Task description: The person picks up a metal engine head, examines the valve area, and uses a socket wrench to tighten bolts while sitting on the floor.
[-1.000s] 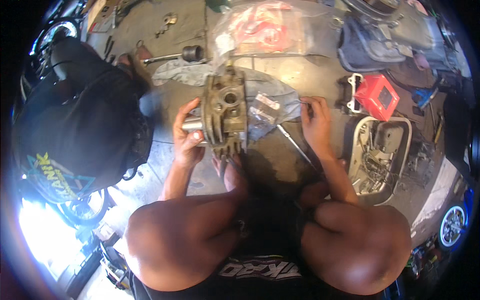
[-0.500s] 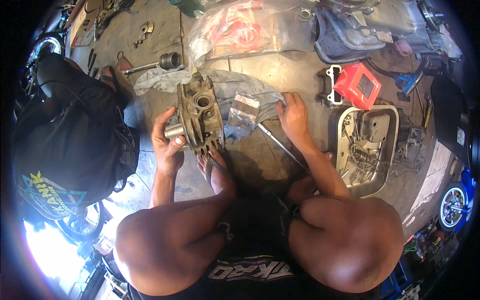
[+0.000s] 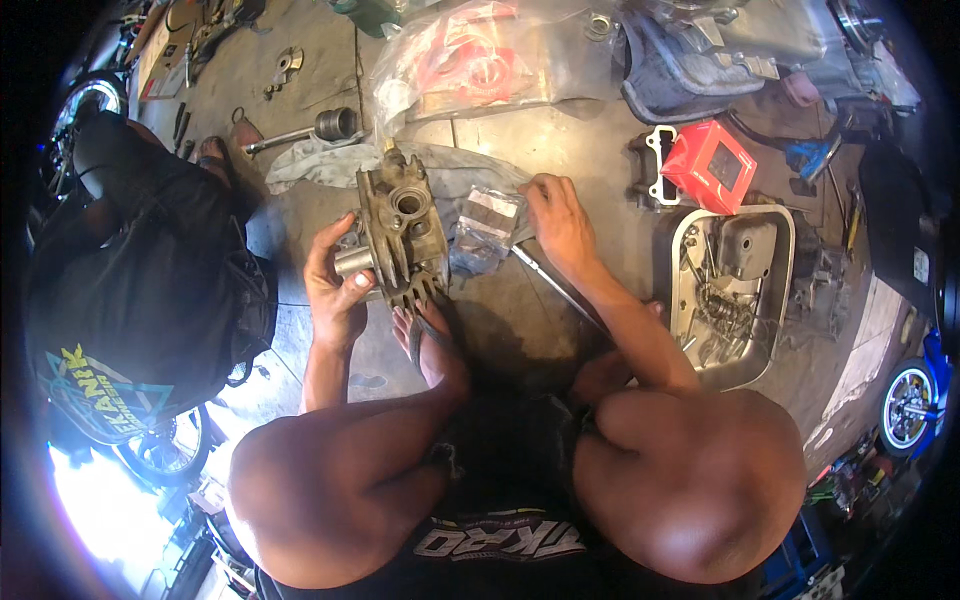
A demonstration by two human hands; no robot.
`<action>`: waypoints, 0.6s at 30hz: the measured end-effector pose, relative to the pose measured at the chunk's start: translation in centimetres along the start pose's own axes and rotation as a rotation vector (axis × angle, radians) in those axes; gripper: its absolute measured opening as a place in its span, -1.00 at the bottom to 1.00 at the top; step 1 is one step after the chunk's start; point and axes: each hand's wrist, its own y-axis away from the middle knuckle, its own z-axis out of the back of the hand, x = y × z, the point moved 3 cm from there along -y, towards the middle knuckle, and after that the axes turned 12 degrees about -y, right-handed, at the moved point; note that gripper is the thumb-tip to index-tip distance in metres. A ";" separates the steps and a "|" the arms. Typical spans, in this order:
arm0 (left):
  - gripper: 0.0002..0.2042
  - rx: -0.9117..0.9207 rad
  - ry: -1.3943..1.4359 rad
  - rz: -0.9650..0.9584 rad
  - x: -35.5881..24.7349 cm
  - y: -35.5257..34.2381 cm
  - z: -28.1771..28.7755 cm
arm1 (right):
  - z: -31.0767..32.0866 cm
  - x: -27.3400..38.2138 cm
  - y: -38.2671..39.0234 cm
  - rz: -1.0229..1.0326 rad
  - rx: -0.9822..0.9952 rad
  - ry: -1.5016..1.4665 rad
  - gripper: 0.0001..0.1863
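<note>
My left hand (image 3: 338, 285) is closed around the side of a dirty metal engine cylinder head (image 3: 408, 235), fingers and thumb at a shiny round tube on its left. The cylinder head stands tilted up just above my foot, finned edge toward me. To the right, my right hand (image 3: 560, 222) has its fingers curled at the end of a grey cloth (image 3: 465, 162), which runs behind the cylinder head. A small clear plastic packet (image 3: 487, 222) with a label lies between cylinder head and right hand. Beside it is a long metal ratchet handle (image 3: 545, 270).
A metal tray (image 3: 682, 345) of loose parts stands at right, with a red box (image 3: 712, 168) and a gasket (image 3: 660, 165) behind it. A clear plastic bag (image 3: 560, 75) lies at the far middle. Another person (image 3: 140, 270) sits close on the left.
My right hand has moved left toward the packet, and the cloth's right end has come along with it. My left hand still holds the cylinder head in nearly the same place.
</note>
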 end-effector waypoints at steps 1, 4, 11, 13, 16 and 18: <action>-0.25 0.003 0.001 0.005 0.2 0.1 0.1 | -0.2 -0.2 0.0 -0.019 -0.006 -0.027 -0.64; -0.24 0.022 0.016 0.013 0.3 0.0 -0.5 | -0.6 -1.3 -0.2 -0.059 -0.114 -0.105 -0.68; -0.22 0.003 0.000 -0.038 -0.4 -0.9 -1.9 | 2.1 1.1 -0.5 -0.329 -0.214 -0.499 -0.69; -0.21 0.011 0.027 -0.042 -0.6 -1.1 -1.9 | 2.9 1.4 -0.4 -0.225 -0.215 -0.465 -0.66; -0.16 -0.013 -0.024 -0.080 -1.1 -1.6 -2.0 | 3.0 1.3 -0.1 -0.034 -0.180 -0.393 -0.67; -0.14 -0.027 -0.069 -0.098 -1.0 -1.7 -1.6 | 2.3 1.9 0.4 0.094 -0.079 -0.200 -0.70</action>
